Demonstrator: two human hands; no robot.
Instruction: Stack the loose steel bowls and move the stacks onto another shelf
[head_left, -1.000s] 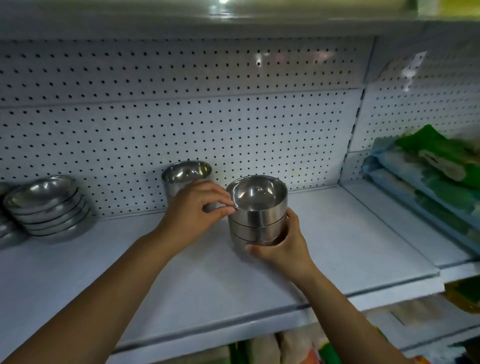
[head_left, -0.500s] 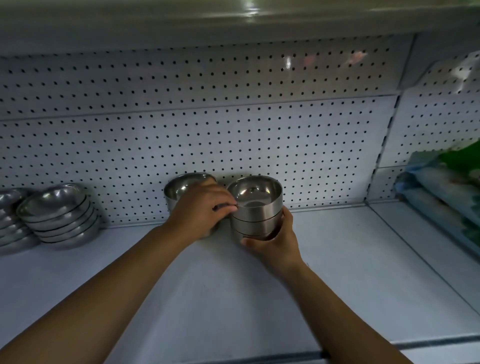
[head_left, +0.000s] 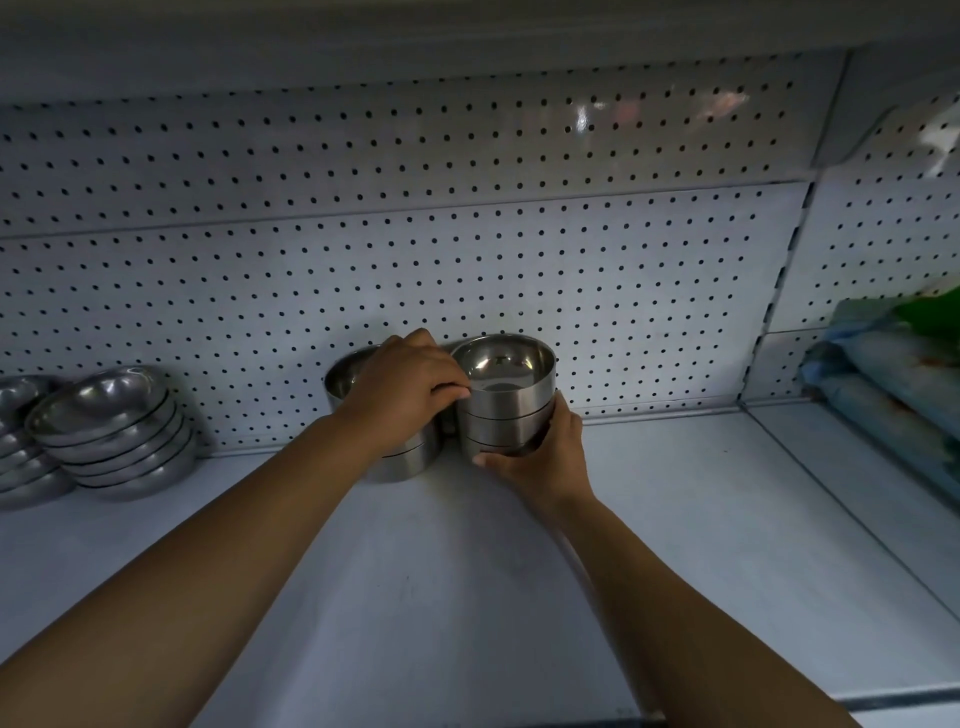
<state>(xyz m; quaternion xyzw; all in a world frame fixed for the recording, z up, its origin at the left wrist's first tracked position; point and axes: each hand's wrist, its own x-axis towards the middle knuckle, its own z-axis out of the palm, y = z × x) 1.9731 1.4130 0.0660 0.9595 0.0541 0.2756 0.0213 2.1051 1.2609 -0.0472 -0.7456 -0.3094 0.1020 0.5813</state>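
Note:
A stack of three steel bowls (head_left: 506, 402) stands at the back of the white shelf (head_left: 467, 571), close to the pegboard wall. My right hand (head_left: 540, 457) grips the stack low on its right side and base. My left hand (head_left: 410, 389) pinches the rim of the top bowl from the left. Just to the left, a second stack of steel bowls (head_left: 400, 457) stands against the pegboard, partly hidden behind my left hand.
Stacks of shallow steel dishes (head_left: 114, 431) lean at the far left of the shelf. Folded blue and green packaged goods (head_left: 893, 364) lie on the neighbouring shelf to the right. The pegboard back wall (head_left: 467, 270) rises behind the bowls. A shelf overhangs above.
Both hands have carried the three-bowl stack further back on the shelf, up beside the other stack near the pegboard. The grips are unchanged.

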